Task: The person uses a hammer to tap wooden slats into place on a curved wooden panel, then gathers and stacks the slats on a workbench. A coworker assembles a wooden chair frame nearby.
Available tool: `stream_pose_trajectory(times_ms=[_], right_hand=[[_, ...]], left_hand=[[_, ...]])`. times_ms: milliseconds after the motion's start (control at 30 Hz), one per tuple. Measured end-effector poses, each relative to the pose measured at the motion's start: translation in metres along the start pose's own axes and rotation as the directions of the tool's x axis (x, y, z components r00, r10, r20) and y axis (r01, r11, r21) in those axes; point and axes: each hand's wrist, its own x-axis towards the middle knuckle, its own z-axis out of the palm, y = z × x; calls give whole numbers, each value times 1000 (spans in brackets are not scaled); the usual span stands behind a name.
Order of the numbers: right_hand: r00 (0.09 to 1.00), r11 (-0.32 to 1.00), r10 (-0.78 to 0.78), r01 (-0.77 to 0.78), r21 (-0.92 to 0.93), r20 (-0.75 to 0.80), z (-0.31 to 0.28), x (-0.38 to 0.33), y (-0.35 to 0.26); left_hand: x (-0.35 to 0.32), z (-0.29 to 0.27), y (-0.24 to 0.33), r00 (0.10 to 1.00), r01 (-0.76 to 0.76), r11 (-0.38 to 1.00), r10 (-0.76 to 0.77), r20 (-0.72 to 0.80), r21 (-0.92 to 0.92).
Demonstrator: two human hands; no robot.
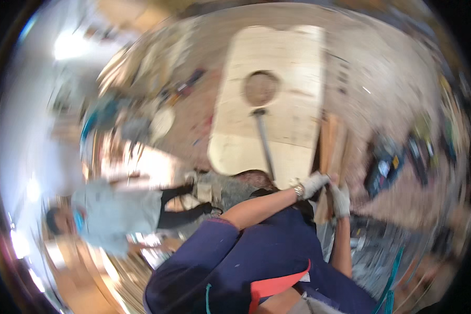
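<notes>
My left hand (314,184), in a white glove with a wristwatch above it, is closed near the lower right corner of a pale wooden board (293,57). Beside it, my right hand (341,201), gloved too, has its fingers curled in. The two hands meet at the fingertips; what they pinch is too small and blurred to make out. Reddish-brown wooden strips (331,141) run along the board's right edge, their lower ends by my hands. On the board, below its round hole (261,89), lies a hammer (264,141) with a dark head and grey handle.
A dark power tool (383,166) and other tools (418,157) lie on the brown work surface (371,73) to the right. At the left stands another person (120,212) in a light shirt. A pale round disc (162,124) and blurred clutter lie at the far left.
</notes>
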Motion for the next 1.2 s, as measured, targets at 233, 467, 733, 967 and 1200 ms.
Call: stream_pose_trajectory(times_ms=[233, 467, 733, 967, 1200], right_hand=[[964, 987, 38, -77, 142, 262, -35, 38, 50], [802, 919, -372, 245, 309, 468, 25, 45, 3], [529, 1000, -12, 2, 13, 849, 153, 5, 6], [211, 972, 233, -64, -225, 949, 268, -55, 85], [-236, 800, 564, -81, -594, 792, 361, -174, 88]], left_hand=[[-37, 17, 45, 966, 94, 858, 44, -255, 506], [-104, -10, 73, 728, -289, 780, 555, -403, 555], [-303, -60, -9, 396, -331, 644, 758, -518, 690], [-389, -56, -114, -3, -65, 791, 610, -793, 608], [-439, -42, -144, -279, 72, 926, 376, -884, 371]])
